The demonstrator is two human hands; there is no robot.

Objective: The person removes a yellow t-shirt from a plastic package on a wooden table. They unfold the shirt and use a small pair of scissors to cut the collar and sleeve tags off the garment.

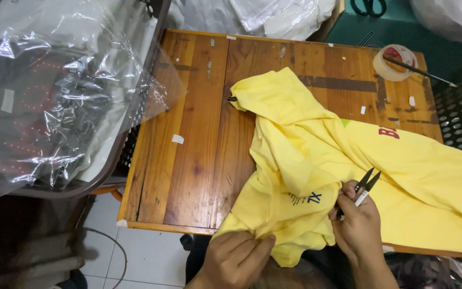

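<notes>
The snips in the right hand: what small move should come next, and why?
Probably lower the snips to the shirt. The right hand holds them open just above the fabric, while the left hand pinches the hem.

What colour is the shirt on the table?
Bright yellow shirt, with some red print near one side, seen in the head view.
</notes>
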